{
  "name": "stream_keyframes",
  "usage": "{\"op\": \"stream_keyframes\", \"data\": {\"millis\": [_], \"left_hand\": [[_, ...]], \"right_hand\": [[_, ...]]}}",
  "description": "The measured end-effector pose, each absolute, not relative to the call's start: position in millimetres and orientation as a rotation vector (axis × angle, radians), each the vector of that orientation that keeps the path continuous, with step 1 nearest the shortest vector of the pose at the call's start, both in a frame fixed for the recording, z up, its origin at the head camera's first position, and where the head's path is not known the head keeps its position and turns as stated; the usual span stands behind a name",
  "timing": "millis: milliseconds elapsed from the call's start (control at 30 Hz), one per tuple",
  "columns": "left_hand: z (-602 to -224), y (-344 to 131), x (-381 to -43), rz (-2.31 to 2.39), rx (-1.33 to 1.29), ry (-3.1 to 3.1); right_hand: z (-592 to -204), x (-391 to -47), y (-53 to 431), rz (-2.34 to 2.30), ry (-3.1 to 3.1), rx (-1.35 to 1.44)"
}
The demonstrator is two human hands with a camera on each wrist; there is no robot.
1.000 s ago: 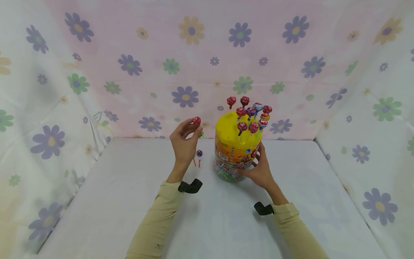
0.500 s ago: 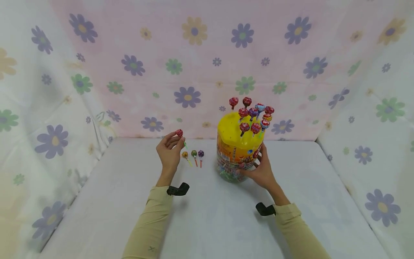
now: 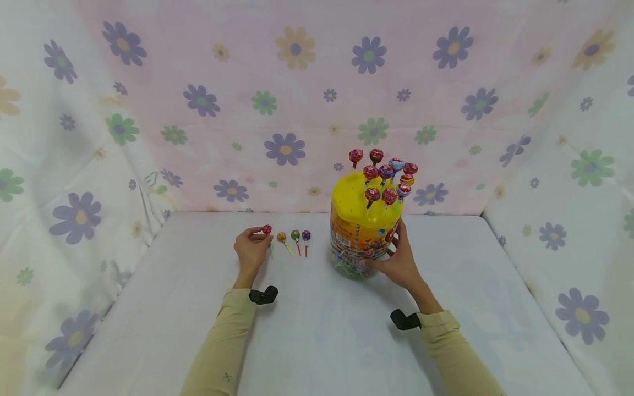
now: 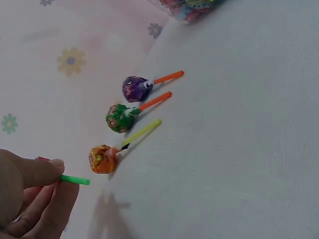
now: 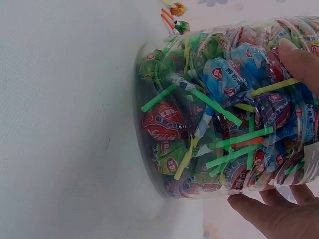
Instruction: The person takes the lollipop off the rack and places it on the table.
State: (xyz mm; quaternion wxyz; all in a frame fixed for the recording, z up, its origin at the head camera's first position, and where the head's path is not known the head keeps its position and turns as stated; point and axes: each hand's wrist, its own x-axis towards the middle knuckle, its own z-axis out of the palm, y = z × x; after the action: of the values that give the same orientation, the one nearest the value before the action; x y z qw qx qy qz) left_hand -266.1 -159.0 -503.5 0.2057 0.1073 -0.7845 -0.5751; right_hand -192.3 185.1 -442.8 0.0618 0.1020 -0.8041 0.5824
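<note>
My left hand [image 3: 251, 250] pinches a red lollipop [image 3: 267, 229] with a green stick [image 4: 75, 179], close over the table left of a row of lollipops. Beside it lie an orange lollipop [image 4: 103, 159] on a yellow stick, a green lollipop [image 4: 119, 118] and a purple lollipop [image 4: 135, 89], both on orange sticks. My right hand [image 3: 399, 264] grips the lower right side of a clear jar [image 3: 342, 253] filled with wrapped lollipops. Several lollipops stand upright in the jar's yellow lid [image 3: 354, 201], mostly toward its back and right.
A white cloth covers the table [image 3: 317, 341]. Behind it hangs a pink flowered backdrop [image 3: 238, 121], with flowered white cloth at both sides. The jar stands right of the lollipop row.
My left hand has moved left and down with the red lollipop, from beside the jar to the left end of the row. The right hand stays on the jar.
</note>
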Motion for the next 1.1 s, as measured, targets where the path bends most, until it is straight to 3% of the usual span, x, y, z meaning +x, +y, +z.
{"op": "stream_keyframes", "data": {"millis": [267,1100], "left_hand": [[-520.7,-150.3,-269.6,-1.446,0.389,-2.361],[-516.5,-145.3,-264.0,-1.428,0.352,-2.483]], "right_hand": [[-443.0,-192.7,185.6,1.767,-2.43,0.306],[-445.2,-193.4,186.1,1.755,-2.427,0.313]]}}
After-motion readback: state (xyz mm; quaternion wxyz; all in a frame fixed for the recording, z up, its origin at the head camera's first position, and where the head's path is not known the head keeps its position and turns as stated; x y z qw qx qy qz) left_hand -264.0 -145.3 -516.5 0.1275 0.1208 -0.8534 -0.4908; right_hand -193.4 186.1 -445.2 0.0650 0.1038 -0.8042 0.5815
